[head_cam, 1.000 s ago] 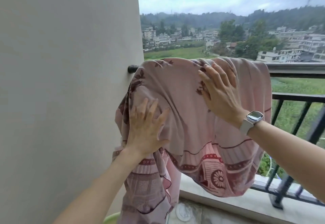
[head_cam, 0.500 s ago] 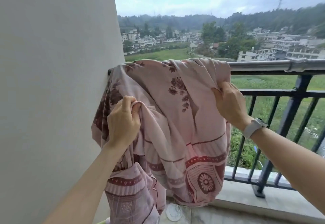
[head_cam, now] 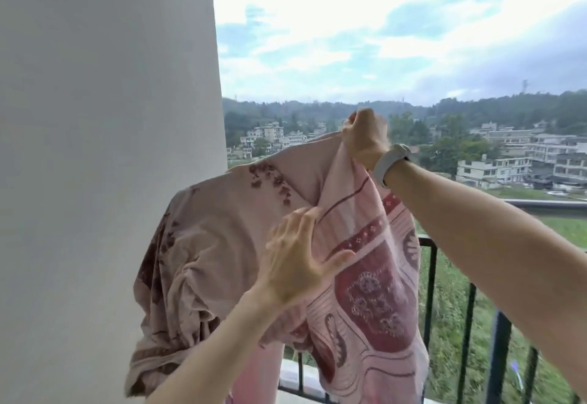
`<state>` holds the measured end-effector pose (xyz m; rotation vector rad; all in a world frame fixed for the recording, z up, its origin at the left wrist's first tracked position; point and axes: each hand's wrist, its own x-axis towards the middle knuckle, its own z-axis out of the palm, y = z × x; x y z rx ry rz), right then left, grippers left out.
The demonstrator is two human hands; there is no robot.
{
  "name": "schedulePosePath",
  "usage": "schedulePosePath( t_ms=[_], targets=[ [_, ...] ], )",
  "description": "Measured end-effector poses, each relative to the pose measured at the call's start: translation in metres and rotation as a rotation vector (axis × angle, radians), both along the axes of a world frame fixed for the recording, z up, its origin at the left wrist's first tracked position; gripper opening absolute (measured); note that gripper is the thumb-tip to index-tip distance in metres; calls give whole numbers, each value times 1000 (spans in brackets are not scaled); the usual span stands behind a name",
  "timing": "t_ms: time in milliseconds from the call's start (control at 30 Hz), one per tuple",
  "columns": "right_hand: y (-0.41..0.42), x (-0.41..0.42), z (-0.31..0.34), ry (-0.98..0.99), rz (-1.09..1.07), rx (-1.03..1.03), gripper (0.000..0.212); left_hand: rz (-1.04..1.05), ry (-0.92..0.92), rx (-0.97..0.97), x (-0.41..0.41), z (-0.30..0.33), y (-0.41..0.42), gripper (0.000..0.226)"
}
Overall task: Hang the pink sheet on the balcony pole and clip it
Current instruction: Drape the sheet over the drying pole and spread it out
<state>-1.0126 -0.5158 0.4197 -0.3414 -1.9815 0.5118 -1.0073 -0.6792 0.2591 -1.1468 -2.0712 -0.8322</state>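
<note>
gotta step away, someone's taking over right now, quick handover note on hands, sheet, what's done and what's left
Right hand: grips a bunched fold of the sheet, raised high above the rail.
Left hand: open, fingers spread, at the sheet's front; contact is not clear.
Sheet: draped in a crumpled heap beside the wall, its patterned border hanging down on the right. The pole under it is hidden.
Done: sheet is up at rail height.
Left: spread it flat along the pole, then clip it. No clips are in view.
</note>
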Motion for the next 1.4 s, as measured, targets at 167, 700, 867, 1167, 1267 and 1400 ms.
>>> schedulePosePath(
  t_ms=[167,700,867,1167,1267,1400],
  targets=[
    [34,23,-19,-145,285,10,14,90,-241,-69,2,-20,40,96],
    [66,59,-209,-390,533,-396,57,51,-169,153,-16,-74,70,72],
    [41,58,-198,-269,568,-431,19,73,-143,126,-9,-82,60,78],
    [18,88,-189,-261,732,-332,22,-148,-366,470,20,-79,58,17],
    [13,88,-205,-449,719,-316,32,-247,-769,649,2,-65,40,28],
    [-10,80,-225,-587,750,-284,23,-325,-947,748,-18,-49,23,26]
  ],
)
